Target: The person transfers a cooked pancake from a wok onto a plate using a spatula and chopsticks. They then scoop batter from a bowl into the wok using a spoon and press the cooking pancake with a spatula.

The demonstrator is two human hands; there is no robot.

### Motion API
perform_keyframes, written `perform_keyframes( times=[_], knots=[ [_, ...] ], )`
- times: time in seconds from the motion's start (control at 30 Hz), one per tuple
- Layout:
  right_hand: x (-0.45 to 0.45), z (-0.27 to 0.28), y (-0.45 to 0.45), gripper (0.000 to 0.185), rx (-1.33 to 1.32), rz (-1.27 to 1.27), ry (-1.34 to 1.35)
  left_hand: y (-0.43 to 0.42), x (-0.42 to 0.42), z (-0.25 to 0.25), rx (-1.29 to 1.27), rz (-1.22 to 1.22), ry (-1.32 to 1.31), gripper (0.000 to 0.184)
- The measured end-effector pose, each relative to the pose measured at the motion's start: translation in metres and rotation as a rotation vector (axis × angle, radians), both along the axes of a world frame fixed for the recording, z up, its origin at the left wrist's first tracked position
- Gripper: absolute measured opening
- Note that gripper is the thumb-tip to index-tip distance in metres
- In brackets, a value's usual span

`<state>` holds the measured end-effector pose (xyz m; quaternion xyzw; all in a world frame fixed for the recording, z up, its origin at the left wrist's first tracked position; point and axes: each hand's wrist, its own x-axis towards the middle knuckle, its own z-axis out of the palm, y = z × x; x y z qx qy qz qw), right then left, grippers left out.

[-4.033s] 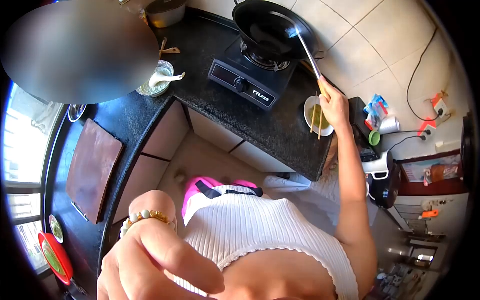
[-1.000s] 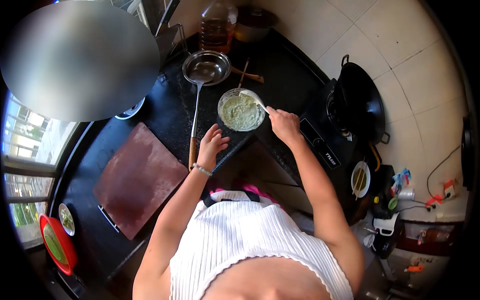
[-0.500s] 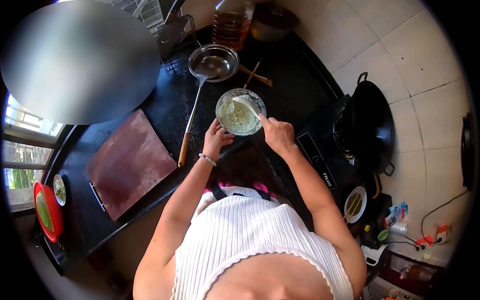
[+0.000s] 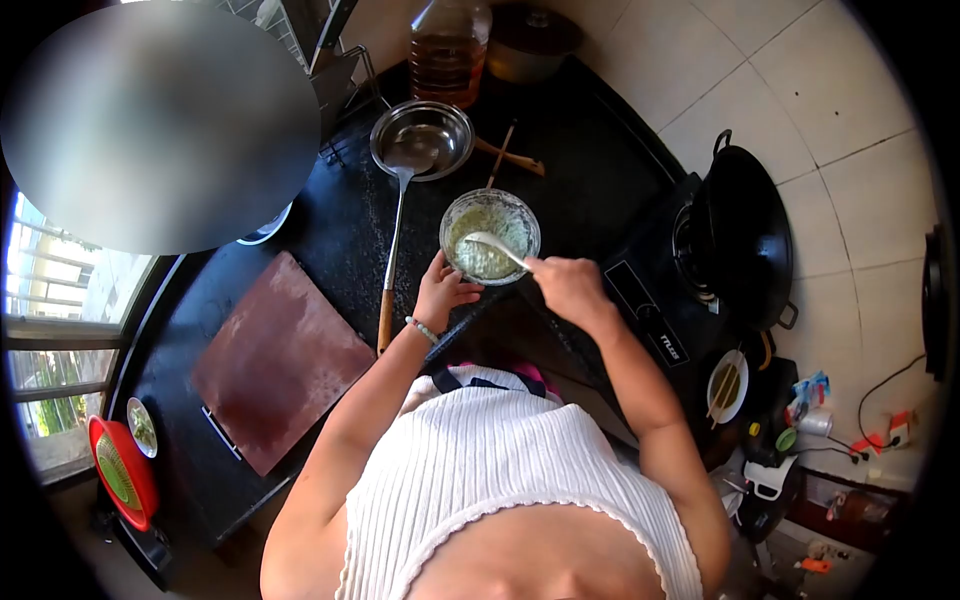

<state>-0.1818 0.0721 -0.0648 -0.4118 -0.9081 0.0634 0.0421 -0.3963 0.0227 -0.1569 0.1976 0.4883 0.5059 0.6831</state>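
A clear bowl point(image 4: 533, 216) holds a pale greenish, lumpy mixture point(image 4: 492, 262) and stands on the black counter. My left hand point(image 4: 440, 300) grips its near left side, thumb on the wall and fingers curled below. In my right hand point(image 4: 572, 290), closed round the handle, is a white spoon point(image 4: 497, 244) whose head dips into the mixture. Just beyond the bowl sits a steel bowl point(image 4: 463, 150). A ladle with a wooden handle point(image 4: 387, 310) rests with its head in that steel bowl.
A reddish-brown board point(image 4: 280, 360) lies to the left, near a red basket point(image 4: 140, 480) and a small dish point(image 4: 142, 427). On the right, a black wok point(image 4: 750, 240) sits on the stove point(image 4: 645, 315). An oil bottle point(image 4: 448, 60) and a lidded pot point(image 4: 530, 50) stand behind. A blurred disc covers the upper left.
The spoon has swung to a flatter angle, its head lower in the bowl, and my right hand has shifted right and down. My left hand stays on the bowl. The whole view has shifted slightly.
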Motion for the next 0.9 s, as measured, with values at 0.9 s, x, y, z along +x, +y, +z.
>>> perform_keyframes(
  times=[0.9],
  knots=[
    [-0.011,0.013,-0.007,0.026,-0.013,0.06,-0.134,0.01,-0.003,0.003,0.059,-0.058,-0.02,0.059]
  ],
)
